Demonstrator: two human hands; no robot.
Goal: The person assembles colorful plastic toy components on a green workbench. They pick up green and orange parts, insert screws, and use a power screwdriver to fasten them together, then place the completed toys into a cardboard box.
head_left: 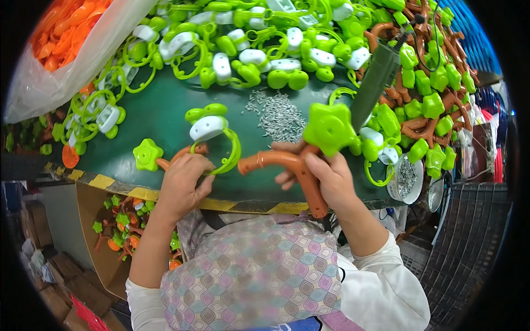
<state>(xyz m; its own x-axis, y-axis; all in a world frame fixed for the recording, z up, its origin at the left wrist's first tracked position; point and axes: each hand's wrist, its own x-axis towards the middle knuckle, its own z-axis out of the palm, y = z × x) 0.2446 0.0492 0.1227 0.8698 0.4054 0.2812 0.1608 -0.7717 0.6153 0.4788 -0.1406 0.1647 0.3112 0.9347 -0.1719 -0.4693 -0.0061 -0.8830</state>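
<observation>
My right hand (331, 179) is closed round a brown plastic forked branch piece (312, 190). A lime-green star (330, 128) sits at its upper end, and one arm points left. My left hand (187, 185) is closed over a second brown branch piece (182, 153), whose lower part it hides. Another green star (148, 154) lies at that piece's left end. Close against the left fingers is an open green ring (234, 151) with a white block (208, 128) and green rounded knobs. Whether the fingers also pinch the ring, I cannot tell.
Small metal screws (279, 118) lie heaped mid-table, with more in a white bowl (407, 179) at right. Green-white ring parts (254, 58) pile along the back. A dark electric screwdriver (378, 74) hangs at right. Orange parts (69, 33) fill a bag; a carton (88, 220) stands below.
</observation>
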